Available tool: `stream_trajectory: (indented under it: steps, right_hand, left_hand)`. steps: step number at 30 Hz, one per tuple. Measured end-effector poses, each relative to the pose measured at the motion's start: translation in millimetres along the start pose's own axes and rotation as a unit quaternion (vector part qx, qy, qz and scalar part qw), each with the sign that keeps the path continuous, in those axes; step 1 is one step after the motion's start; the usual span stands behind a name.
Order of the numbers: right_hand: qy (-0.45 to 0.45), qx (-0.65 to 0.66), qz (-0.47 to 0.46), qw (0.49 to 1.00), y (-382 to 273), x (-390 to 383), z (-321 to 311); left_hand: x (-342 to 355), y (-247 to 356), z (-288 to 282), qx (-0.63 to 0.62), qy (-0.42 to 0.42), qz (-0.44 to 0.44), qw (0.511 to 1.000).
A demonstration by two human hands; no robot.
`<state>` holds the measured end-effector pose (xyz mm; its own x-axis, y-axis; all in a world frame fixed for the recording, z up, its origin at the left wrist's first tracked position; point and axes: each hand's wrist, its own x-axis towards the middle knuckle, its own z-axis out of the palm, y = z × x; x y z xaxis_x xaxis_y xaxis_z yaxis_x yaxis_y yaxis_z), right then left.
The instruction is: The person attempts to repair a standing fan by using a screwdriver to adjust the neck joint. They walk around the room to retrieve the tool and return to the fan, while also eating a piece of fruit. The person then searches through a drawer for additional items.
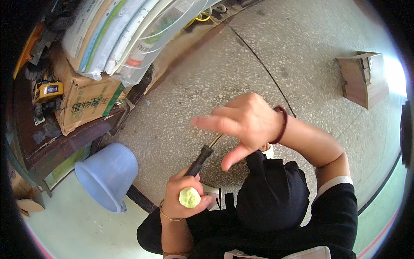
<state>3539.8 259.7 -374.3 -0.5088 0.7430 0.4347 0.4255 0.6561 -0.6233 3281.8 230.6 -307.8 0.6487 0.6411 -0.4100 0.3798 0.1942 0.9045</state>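
My left hand [179, 194] is closed around a screwdriver [200, 159] with a black handle and a thin metal shaft, which slants up and to the right. Out of the same fist pokes a round, pale green end [189, 197] that looks like cut cucumber; whether it is part of the handle I cannot tell. Above and to the right, my right hand [246, 121] has its thumb and index finger spread apart, the index blurred by motion. The far end of the shaft disappears near that hand, and nothing shows in its fingers.
A blue bucket [114, 170] stands to my left. Beyond it, a low dark shelf [73, 142] carries a cardboard box [88, 101], stacked papers in plastic [125, 39] and a yellow toy vehicle [48, 91]. A wooden box [366, 80] sits on the speckled floor [293, 47] at far right.
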Motion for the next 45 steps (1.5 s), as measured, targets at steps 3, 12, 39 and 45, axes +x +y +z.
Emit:
stream_trajectory:
  steps: [3,12,39,45]
  right_hand:
    - [0.000,0.014,-0.007,1.000,1,1,2]
    - [0.100,0.096,-0.073,0.988,-20,16,21]
    - [0.116,-0.337,0.214,0.909,197,107,72]
    - [0.164,-0.177,0.226,0.944,117,49,77]
  left_hand:
    - [4,3,1,-0.017,-0.028,0.040,0.999]
    - [13,5,24,0.053,-0.001,0.051,0.997]
    - [-2,-4,27,0.082,0.118,0.061,0.988]
    - [-18,-5,8,0.062,0.155,0.035,0.985]
